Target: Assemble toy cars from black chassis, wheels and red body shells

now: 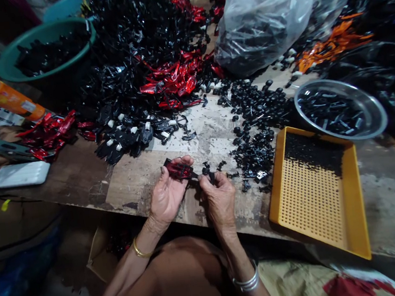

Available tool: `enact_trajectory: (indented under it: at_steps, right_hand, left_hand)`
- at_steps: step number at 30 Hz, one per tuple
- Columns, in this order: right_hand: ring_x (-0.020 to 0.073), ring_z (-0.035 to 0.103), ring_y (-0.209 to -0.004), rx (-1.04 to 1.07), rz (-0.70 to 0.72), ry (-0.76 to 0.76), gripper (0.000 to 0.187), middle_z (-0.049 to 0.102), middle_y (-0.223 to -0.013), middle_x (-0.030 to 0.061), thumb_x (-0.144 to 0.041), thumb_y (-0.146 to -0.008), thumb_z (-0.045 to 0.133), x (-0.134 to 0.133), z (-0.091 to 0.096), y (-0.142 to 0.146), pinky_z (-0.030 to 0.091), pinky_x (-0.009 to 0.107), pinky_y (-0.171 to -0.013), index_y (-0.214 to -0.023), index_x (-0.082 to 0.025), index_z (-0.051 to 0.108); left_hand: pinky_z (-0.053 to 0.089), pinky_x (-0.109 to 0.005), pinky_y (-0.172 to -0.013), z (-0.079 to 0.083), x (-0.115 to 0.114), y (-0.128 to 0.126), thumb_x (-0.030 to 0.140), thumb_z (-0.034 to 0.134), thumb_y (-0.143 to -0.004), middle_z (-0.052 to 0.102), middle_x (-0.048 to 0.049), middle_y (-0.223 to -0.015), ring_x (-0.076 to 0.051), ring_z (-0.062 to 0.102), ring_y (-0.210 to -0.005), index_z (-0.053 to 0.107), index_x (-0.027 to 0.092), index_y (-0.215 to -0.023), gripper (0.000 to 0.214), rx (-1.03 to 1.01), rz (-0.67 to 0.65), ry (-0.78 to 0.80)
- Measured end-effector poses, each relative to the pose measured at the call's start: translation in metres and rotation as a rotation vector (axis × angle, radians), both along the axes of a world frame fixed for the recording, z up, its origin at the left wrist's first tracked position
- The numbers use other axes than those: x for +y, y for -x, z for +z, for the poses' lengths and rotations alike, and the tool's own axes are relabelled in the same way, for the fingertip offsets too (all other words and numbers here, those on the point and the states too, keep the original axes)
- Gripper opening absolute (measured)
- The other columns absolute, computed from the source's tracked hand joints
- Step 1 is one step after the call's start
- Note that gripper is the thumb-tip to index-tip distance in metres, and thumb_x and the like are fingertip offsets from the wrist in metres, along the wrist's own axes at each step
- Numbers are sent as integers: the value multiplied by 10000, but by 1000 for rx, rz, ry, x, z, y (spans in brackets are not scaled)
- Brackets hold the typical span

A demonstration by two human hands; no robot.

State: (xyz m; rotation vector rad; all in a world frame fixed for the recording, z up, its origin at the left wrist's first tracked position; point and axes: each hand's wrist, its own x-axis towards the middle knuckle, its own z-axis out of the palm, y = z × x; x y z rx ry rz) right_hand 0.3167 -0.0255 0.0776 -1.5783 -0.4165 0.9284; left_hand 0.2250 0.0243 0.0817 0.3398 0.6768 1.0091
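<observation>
My left hand (169,197) is closed around a red-and-black plastic part (179,170), thumb on one side and fingers behind it. Close to its right end, my right hand (220,198) pinches a small black piece (205,170); whether the two pieces touch is hard to make out. Small black parts (254,160) lie scattered just right of my right hand. Beyond my hands sit black parts with white ends (138,133) and a heap of shiny red parts (177,76).
A yellow perforated tray (312,206) with tiny black pieces stands at right, below a metal bowl (376,114) of black parts. Further back are a clear plastic bag (265,24) and orange parts (336,44). At left are a green basin (7,65), a bottle (7,97) and a white box-shaped device (21,175).
</observation>
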Motion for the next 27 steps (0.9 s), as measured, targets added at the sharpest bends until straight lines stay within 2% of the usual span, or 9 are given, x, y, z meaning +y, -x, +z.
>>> enact_trajectory:
  at_steps: [4,8,13,16,19,23,27]
  right_hand:
    - [47,327,-394,-19,16,12,302,407,-500,-95,-383,-698,615,0,-1,2,269,187,-369,-586,-220,387]
    - [73,405,-497,-231,-18,-7,331,457,-536,-68,-405,-694,618,1,-12,2,328,199,-469,-557,-213,386]
    - [107,468,-552,-438,-16,15,284,530,-583,-40,-428,-717,595,3,-22,-2,381,236,-561,-604,-202,466]
    - [117,479,-561,-545,4,18,275,545,-599,-30,-421,-748,586,1,-20,-2,389,244,-575,-623,-206,470]
    - [126,505,-590,-598,50,-19,267,564,-638,-17,-423,-790,572,-3,-18,1,404,248,-590,-660,-207,482]
    - [133,535,-639,-557,80,-85,276,585,-698,-1,-455,-828,573,-8,-19,3,434,249,-607,-734,-201,521]
    - [127,545,-633,-572,27,-107,279,602,-711,3,-459,-825,612,-11,-20,4,441,242,-593,-787,-187,564]
  left_hand:
    - [363,-404,-1091,-4,-1,-1,383,549,-884,704,-60,-1036,-221,592,-1140,696,170,-889,258,-22,16,-27]
    - [361,-405,-1090,-6,-3,-1,405,572,-868,697,-61,-1076,-221,596,-1130,703,170,-930,276,-14,39,-78]
    - [415,-393,-1038,-7,-5,-1,500,656,-781,693,-78,-1074,-232,605,-1105,699,162,-963,387,-17,13,-117]
    - [466,-378,-979,-10,-4,-5,355,801,-664,713,-46,-974,-210,651,-999,697,175,-899,313,27,49,-134]
    - [521,-370,-897,-13,-3,-10,172,847,-572,724,-10,-844,-176,684,-843,678,174,-791,276,92,137,-123]
    - [563,-338,-804,-15,-2,-14,146,841,-554,732,-16,-798,-177,697,-794,652,167,-743,268,135,217,-199]
    - [582,-358,-777,-13,-6,-14,151,838,-566,740,-30,-808,-202,709,-797,628,175,-736,271,162,266,-301]
